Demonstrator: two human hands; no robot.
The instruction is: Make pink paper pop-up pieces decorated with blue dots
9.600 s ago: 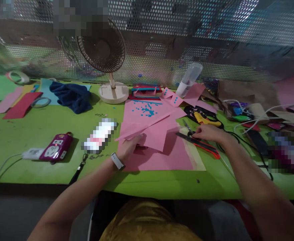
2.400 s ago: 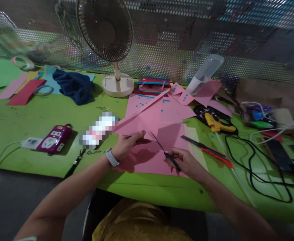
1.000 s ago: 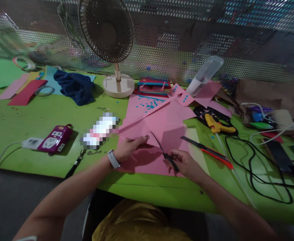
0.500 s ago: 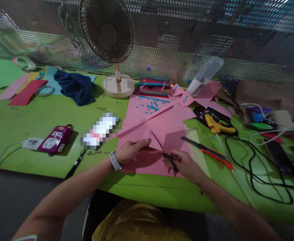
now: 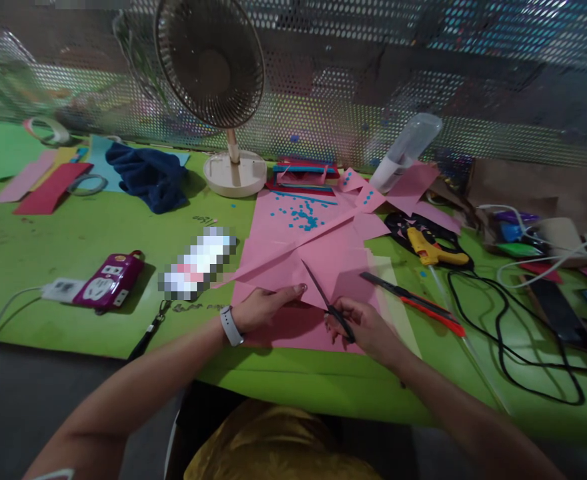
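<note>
Pink paper [image 5: 323, 250] lies in layers in front of me on the green table. My left hand [image 5: 268, 308] grips a sheet of it near the front edge, thumb on top and the other fingers hidden beneath. In my right hand [image 5: 361, 327] is a pair of dark scissors [image 5: 318, 280], fingers wrapped round the handles. Their blades point up and left over the pink paper, just right of my left thumb. Whether the blades are apart is hard to make out. Small blue paper bits [image 5: 306, 217] are scattered on the pink sheet farther back.
Right of the paper lie an orange box cutter [image 5: 423, 303], a yellow glue gun [image 5: 433, 250] and black cable [image 5: 503, 333]. A phone [image 5: 198, 263] and purple power socket [image 5: 109, 283] are on the left. Behind stand a fan [image 5: 234, 175] and a clear bottle [image 5: 406, 150].
Both hands stay almost in place, the left still on the pink paper and the right on the scissors. The whole view has shifted very slightly.
</note>
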